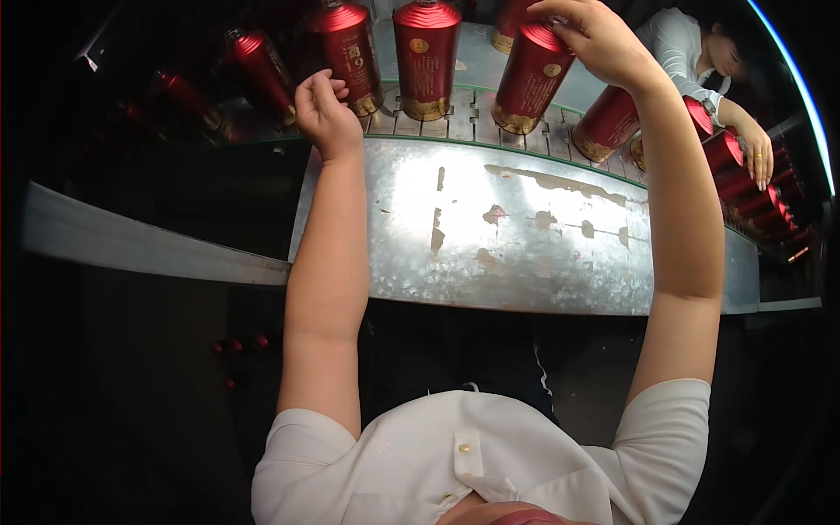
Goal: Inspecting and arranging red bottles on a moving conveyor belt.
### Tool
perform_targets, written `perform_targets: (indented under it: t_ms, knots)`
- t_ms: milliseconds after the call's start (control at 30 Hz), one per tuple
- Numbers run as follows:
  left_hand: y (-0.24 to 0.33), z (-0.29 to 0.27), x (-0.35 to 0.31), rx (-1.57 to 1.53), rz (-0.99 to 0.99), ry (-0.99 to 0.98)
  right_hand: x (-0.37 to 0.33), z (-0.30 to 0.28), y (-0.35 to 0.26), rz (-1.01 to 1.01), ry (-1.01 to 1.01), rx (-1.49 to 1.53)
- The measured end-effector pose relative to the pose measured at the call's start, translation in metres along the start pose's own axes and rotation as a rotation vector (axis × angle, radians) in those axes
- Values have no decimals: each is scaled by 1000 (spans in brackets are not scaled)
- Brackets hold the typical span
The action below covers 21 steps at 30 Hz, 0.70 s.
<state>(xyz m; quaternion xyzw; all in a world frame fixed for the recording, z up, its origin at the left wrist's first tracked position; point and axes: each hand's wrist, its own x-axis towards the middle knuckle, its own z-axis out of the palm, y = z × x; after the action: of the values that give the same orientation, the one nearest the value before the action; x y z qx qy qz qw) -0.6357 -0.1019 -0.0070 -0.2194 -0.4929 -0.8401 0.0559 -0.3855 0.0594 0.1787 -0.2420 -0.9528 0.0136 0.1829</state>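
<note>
Along the conveyor stand red bottles with gold bases. My right hand [604, 44] reaches over the top of one red bottle [532, 77], its thumb and fingers around the neck; the cap is mostly hidden by the fingers. That bottle leans slightly, its base on the conveyor. To the left, my left hand [328, 114] is raised with loosely bent fingers and nothing visible in them. It is beside another red bottle [346, 57], overlapping its lower left edge; whether it touches is unclear. Between the hands a third red bottle [427, 59] stands upright.
A slatted conveyor [472, 118] curves across the far side, edged in green. In front of it lies a worn metal ledge [516, 236]. A metal rail [157, 236] runs off left. More red bottles line both sides. Far right, a co-worker's hand [754, 144] hangs over bottles.
</note>
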Motion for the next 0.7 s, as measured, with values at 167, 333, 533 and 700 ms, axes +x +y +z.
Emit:
perform_targets:
  t_ms: [167, 333, 533, 700]
  knots:
    - [29, -23, 16, 37, 110, -80, -30, -11, -41, -113, 571, 58]
    - [41, -46, 39, 122, 161, -140, -7, 15, -110, -199, 627, 299]
    - [41, -50, 43, 245, 158, -274, 43, 70, -124, 54, 610, 418]
    - [60, 4, -10, 507, 207, -590, 10, 32, -48, 169, 487, 913]
